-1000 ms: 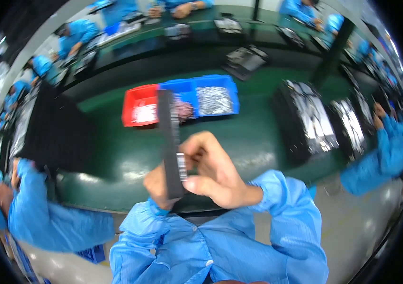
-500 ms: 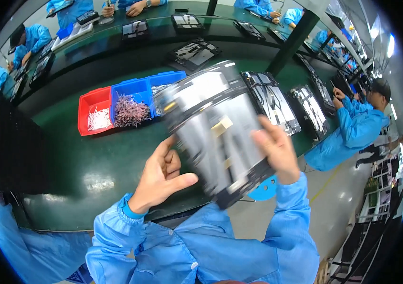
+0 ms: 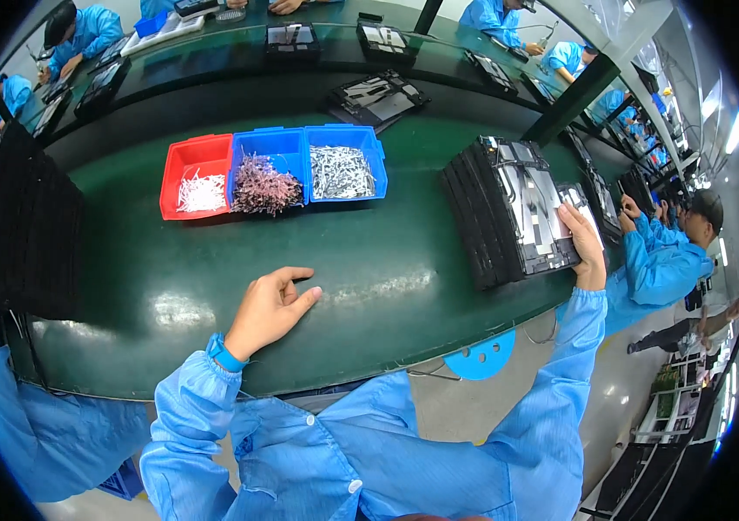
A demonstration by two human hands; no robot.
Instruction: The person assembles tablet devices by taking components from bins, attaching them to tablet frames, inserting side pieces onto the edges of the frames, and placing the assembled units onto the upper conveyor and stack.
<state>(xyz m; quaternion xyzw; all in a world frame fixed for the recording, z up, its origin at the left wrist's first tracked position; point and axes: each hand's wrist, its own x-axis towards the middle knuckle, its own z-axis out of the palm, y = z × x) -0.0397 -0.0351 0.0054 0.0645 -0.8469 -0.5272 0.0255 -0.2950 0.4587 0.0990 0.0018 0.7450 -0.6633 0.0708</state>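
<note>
My right hand (image 3: 585, 247) grips the right edge of an opened tablet (image 3: 531, 204), its fingers lying over the face. This tablet has a dark frame, silver plates and black flat cables. It lies on top of a tall stack of similar black-edged tablets (image 3: 474, 221) on the right of the bench. My left hand (image 3: 270, 306) hovers low over the green bench top (image 3: 369, 252), holding nothing, with thumb and forefinger apart.
A red bin (image 3: 170, 187) of white pieces adjoins a blue bin (image 3: 244, 143) of pinkish pieces and another blue bin (image 3: 378, 165) of whitish pieces. Tablets (image 3: 378, 97) lie behind. A dark stack (image 3: 26, 230) stands left. A dark post (image 3: 574, 100) rises at right; co-workers sit around.
My right hand has carried the tablet from in front of me to the right, onto the stack. My left hand has moved slightly left, apart from it. The view has shifted.
</note>
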